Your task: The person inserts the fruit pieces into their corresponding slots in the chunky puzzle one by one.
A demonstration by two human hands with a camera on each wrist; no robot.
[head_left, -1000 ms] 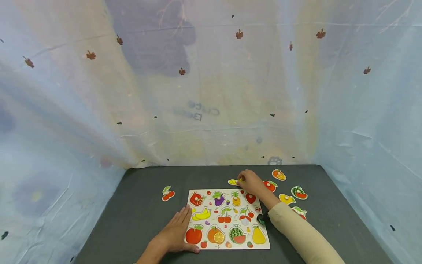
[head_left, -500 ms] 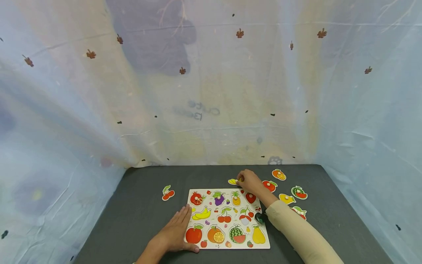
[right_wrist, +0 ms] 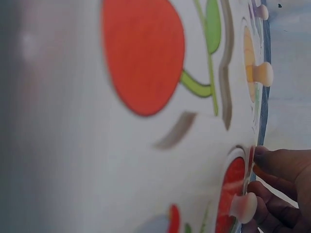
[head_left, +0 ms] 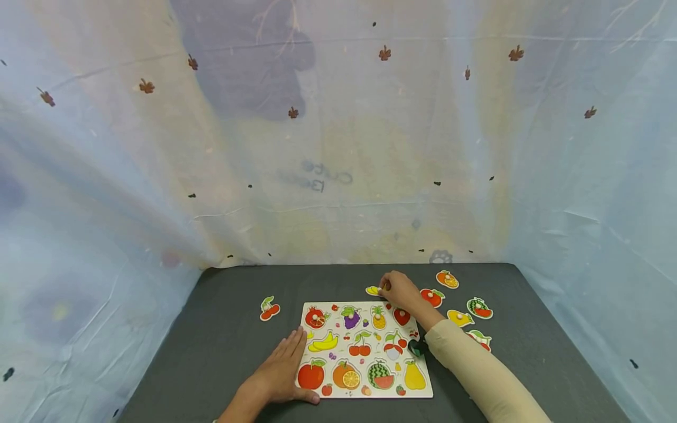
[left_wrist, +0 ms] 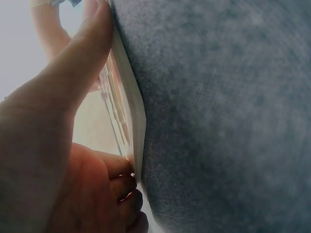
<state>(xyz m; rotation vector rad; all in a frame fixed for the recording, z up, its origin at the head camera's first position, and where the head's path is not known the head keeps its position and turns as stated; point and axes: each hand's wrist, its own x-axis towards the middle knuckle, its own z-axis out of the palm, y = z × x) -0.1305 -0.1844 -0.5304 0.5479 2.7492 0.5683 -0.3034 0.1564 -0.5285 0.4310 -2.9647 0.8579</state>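
Note:
A white fruit puzzle board [head_left: 378,351] lies flat on the dark table. My left hand [head_left: 280,365] rests along its left side, fingers extended, thumb by the near left corner; the left wrist view shows the thumb [left_wrist: 82,53] along the board's edge. Just beyond the far edge, my right hand [head_left: 399,291] pinches a yellow banana piece [head_left: 372,291], partly hidden by the fingers. The right wrist view shows that hand [right_wrist: 284,187] behind the knobbed strawberry piece [right_wrist: 231,194]. Pomegranate [head_left: 315,318], grape [head_left: 351,318] and pineapple [head_left: 378,318] pieces sit in the far row.
Right of the board lie loose orange [head_left: 447,279], apple [head_left: 432,298], watermelon [head_left: 479,308] and pear [head_left: 459,318] pieces, plus a red-and-green piece [head_left: 480,339] partly behind the sleeve. A cherry piece [head_left: 269,309] lies at the left. A patterned curtain [head_left: 338,147] surrounds the table.

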